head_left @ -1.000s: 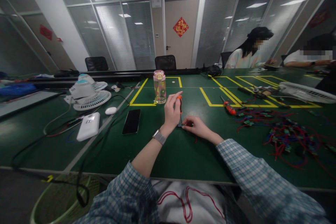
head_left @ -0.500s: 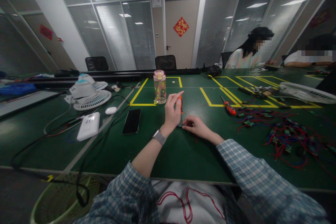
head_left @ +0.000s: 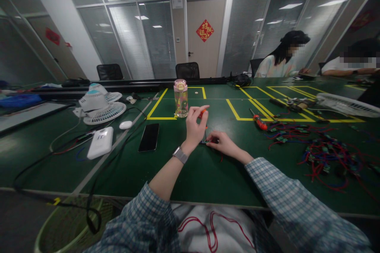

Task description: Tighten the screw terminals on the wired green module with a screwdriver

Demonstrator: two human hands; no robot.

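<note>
In my left hand (head_left: pixel 196 125) is an upright screwdriver (head_left: pixel 203 113) with an orange-red handle, its fingers curled about the grip. The thin shaft points down at a small circuit board (head_left: pixel 204 142) on the green table. My right hand (head_left: pixel 222 143) pinches the board's right side between thumb and fingertips, which cover part of it. A bit of red wire shows beneath that hand. The exact spot where the screwdriver tip meets the board is too small to make out.
Behind my left hand stands a pink-lidded bottle (head_left: pixel 181 99). A phone (head_left: pixel 149 137), a white power bank (head_left: pixel 100 142) and a fan (head_left: pixel 102 108) lie leftward. Rightward are another screwdriver (head_left: pixel 260 122) and a heap of wired boards (head_left: pixel 329 158). Two people sit at the far right.
My left hand's fingers have shifted slightly around the screwdriver handle, and the handle is now more covered. My right hand and the board stay in place.
</note>
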